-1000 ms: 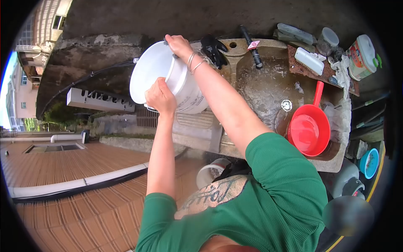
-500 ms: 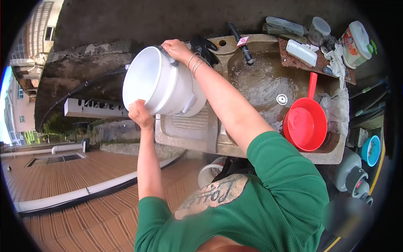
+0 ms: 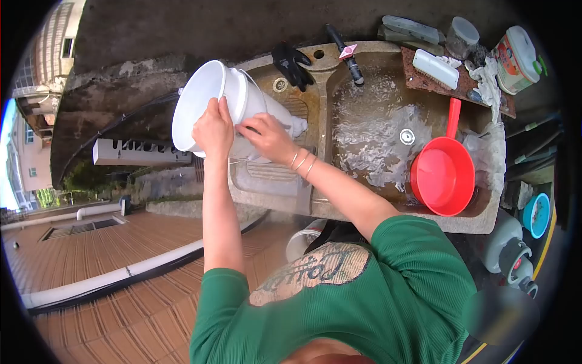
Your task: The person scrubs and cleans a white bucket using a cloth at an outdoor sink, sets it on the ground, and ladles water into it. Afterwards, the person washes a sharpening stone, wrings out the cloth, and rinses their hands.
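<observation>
A white bucket (image 3: 267, 104) lies tilted over the sink's ridged left side, its mouth facing left. My left hand (image 3: 214, 128) is closed on the near edge of its rim. Against the bucket's outer wall, just below the rim, my right hand (image 3: 267, 139) has its fingers bent together; whatever is between them is hidden. A thin wire handle shows along the bucket's far side. Behind the bucket, a black glove (image 3: 292, 65) rests on the sink's back edge.
Water stands in the stone sink's (image 3: 397, 225) right basin under a black tap (image 3: 346, 53). A red dipper (image 3: 442, 176) sits at the basin's right. A white brush (image 3: 435, 68) lies on a reddish slab, near a lidded tub (image 3: 517, 60). A grey gas cylinder (image 3: 508, 242) stands at lower right.
My right hand has come from the bucket's far side to its near side. My left hand has shifted up along the rim. The black glove now shows fully.
</observation>
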`<state>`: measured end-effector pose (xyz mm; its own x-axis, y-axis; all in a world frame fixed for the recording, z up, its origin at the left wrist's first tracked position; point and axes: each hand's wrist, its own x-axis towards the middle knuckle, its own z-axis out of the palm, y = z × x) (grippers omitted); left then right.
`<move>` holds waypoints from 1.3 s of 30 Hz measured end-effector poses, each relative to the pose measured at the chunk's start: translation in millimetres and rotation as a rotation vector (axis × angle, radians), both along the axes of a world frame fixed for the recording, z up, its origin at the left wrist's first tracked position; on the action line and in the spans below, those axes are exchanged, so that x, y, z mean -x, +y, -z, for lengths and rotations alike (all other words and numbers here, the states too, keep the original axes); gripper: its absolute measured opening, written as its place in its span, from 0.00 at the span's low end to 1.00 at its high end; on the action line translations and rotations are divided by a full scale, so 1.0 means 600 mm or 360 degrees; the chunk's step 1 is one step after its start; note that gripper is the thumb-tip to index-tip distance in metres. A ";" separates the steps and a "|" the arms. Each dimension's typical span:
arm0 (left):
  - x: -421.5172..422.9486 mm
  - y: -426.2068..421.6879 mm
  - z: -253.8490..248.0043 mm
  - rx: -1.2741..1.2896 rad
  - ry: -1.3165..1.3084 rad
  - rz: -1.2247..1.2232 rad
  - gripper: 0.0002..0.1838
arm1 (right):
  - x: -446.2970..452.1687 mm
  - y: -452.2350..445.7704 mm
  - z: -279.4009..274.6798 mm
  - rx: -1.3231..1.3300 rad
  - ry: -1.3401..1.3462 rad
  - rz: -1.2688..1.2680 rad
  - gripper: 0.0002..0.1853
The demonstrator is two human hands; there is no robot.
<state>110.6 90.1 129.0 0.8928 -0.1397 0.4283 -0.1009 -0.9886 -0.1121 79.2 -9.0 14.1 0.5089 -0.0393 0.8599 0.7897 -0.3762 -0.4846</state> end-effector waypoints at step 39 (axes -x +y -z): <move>0.095 0.178 0.025 0.0439 -0.0277 0.0748 0.22 | -0.206 0.001 0.072 -0.0437 0.2111 -0.0734 0.17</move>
